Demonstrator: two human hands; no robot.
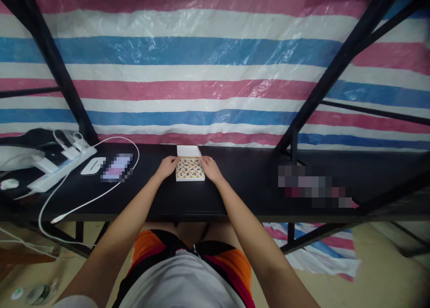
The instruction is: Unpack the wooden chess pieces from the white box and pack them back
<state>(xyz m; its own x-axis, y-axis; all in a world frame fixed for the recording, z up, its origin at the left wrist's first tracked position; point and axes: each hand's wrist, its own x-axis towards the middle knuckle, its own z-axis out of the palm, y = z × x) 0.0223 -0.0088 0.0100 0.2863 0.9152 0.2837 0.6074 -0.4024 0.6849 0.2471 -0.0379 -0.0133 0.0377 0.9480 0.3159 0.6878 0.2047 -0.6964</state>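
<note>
A small white box (pixel 190 179) full of round wooden pieces with dark characters (pixel 190 167) sits in the middle of the black table (pixel 188 200). My left hand (pixel 168 165) rests against the box's left side with fingers curled on its edge. My right hand (pixel 208 167) holds the box's right side the same way. A flat white lid or card (pixel 188 150) lies just behind the box.
At the left stand a white power strip (pixel 57 171) with plugs and cables, a white mouse (pixel 92 165), a blurred phone (pixel 117 167) and a loose white cable (pixel 83 203). A blurred object (pixel 314 187) lies at the right. Black frame bars (pixel 339 62) slant overhead before a striped tarp.
</note>
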